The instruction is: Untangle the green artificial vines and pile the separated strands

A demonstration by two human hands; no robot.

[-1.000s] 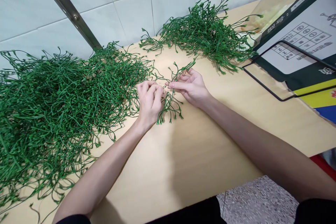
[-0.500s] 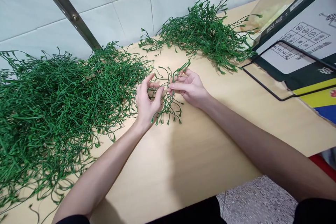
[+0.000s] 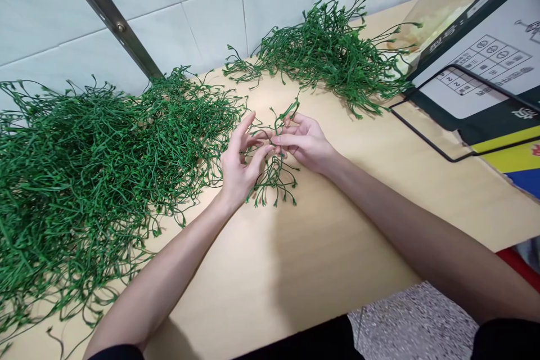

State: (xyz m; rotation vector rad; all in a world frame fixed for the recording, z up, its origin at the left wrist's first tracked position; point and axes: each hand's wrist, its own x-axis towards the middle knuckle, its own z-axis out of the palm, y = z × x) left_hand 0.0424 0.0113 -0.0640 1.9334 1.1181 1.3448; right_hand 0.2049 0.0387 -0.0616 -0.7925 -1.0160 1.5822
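A small bunch of thin green plastic stems (image 3: 276, 177) with forked tips hangs between my hands above the table. My right hand (image 3: 307, 140) pinches the bunch near its middle between thumb and fingers. At its left side, my left hand (image 3: 242, 158) has thumb and a finger closed together on the stems beside my right fingertips, with the index finger raised. A large tangled pile of similar stems (image 3: 105, 163) lies to the left, close by my left hand. Beyond my right hand sits a smaller pile (image 3: 333, 53).
The wooden table (image 3: 337, 236) meets a tiled wall (image 3: 211, 22). A metal post (image 3: 113, 22) stands at the back left. At the right are a printed box (image 3: 476, 73), a black wire frame (image 3: 430, 138) and a clear plastic bag (image 3: 434, 0).
My left hand has moved slightly right, and its thumb and finger have come together on the stems at my right fingertips. The hanging stems have shifted a little to the right.
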